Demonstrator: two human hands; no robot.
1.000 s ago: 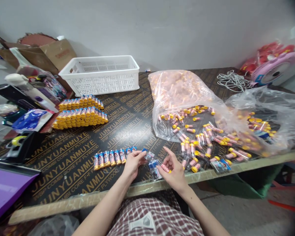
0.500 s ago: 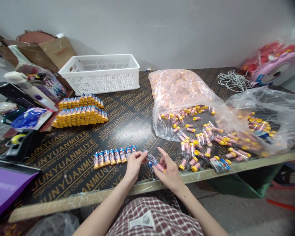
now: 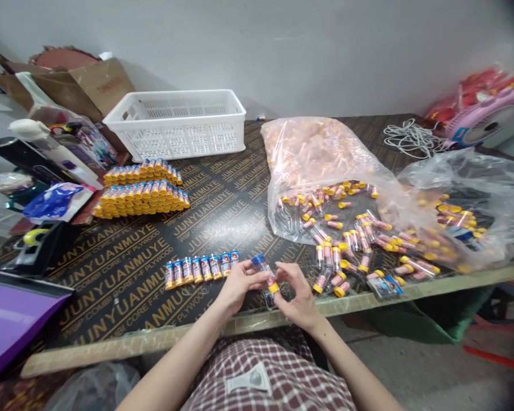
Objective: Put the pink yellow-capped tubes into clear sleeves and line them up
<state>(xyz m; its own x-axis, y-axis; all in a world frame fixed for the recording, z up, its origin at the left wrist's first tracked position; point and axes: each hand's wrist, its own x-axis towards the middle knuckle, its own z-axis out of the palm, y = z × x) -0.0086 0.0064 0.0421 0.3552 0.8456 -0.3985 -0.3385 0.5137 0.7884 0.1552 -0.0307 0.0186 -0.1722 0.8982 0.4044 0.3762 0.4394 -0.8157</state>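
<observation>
A small clear tube with a yellow cap, pink contents and a blue printed piece at its upper end is tilted between my hands. My left hand pinches its side with thumb and fingers. My right hand has curled fingers, its thumb against the yellow cap end. Beneath them, at the table edge, lies clear film with blue print, partly covered. Just left of my left hand is a row of tubes in blue printed wraps. Loose unwrapped tubes lie right of my right hand.
Wrapped tubes are stacked before a white basket. A large plastic bag of tubes spills open, with another clear bag beside it. A white cord and pink fan stand back right; a purple-fronted object is left.
The tube has turned so that its blue end points up and its yellow cap faces my right hand. My left fingers now grip its side; my right fingers have curled in.
</observation>
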